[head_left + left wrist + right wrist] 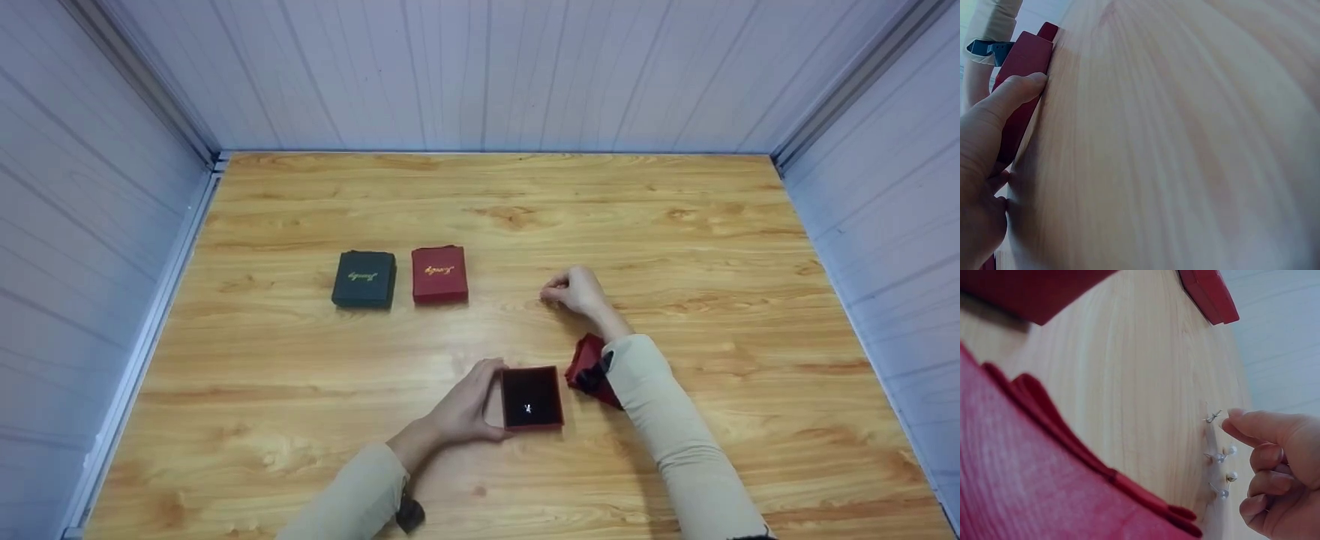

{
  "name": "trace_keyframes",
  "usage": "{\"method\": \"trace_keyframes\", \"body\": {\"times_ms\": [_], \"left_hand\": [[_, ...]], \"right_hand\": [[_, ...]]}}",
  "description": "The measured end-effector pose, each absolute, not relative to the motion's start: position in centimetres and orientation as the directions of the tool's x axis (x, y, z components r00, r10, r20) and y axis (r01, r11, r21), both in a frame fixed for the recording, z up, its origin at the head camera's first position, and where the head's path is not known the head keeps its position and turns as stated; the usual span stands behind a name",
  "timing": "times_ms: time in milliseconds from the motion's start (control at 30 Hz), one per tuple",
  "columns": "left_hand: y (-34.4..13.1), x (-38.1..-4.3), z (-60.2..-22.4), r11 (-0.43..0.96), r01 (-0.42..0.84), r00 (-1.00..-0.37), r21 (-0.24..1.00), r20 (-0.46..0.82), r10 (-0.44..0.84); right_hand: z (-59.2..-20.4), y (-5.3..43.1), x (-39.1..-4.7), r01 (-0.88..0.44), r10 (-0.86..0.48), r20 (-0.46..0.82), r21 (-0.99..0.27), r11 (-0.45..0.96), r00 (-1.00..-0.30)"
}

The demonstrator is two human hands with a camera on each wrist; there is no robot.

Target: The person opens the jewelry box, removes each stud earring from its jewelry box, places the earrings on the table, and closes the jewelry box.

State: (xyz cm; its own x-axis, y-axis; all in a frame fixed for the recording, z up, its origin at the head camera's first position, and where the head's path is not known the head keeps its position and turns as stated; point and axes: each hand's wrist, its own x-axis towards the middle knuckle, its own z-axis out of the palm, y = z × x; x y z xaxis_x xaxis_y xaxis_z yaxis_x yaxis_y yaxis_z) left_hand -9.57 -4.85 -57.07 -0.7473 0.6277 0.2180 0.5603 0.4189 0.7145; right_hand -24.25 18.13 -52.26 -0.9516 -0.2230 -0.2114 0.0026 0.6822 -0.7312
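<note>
An uncovered red box [562,397] with a black inside holds a small silvery piece [528,409]. My left hand [465,405] grips its left side, with the thumb [1022,90] along the near wall. Farther out, my right hand [579,291] reaches low over the table, thumb and index fingertips brought together, the other fingers curled. In the right wrist view those fingertips [1231,417] are right at a small silvery earring [1213,417]; I cannot tell whether they pinch it. Several pearl earrings [1223,494] lie beside this hand. A red lid [583,354] sits partly under my right forearm.
A closed dark green box [364,279] and a closed red box [439,274], both with gold lettering, stand at the left, farther out. The wooden table [300,420] meets pale panelled walls [480,75] at the back and sides.
</note>
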Motion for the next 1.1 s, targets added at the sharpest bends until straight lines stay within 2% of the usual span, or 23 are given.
{"method": "trace_keyframes", "body": {"times_ms": [167, 433, 1100], "left_hand": [[-4.8, -9.6, -57.1, 0.415, 0.561, -0.746, 0.717, 0.219, 0.629], [-5.0, -9.5, -57.4, 0.401, 0.562, -0.745, 0.723, 0.232, 0.626], [-4.7, -9.6, -57.2, 0.418, 0.557, -0.749, 0.718, 0.216, 0.626]], "right_hand": [[-52.0, 18.2, -24.2, 0.005, -0.228, -0.206, -0.751, 0.661, -0.952], [-51.0, 18.2, -23.6, -0.033, -0.206, -0.157, -0.714, 0.699, -0.966], [-49.7, 18.4, -19.9, -0.220, -0.236, 0.092, -0.768, 0.602, -0.967]]}}
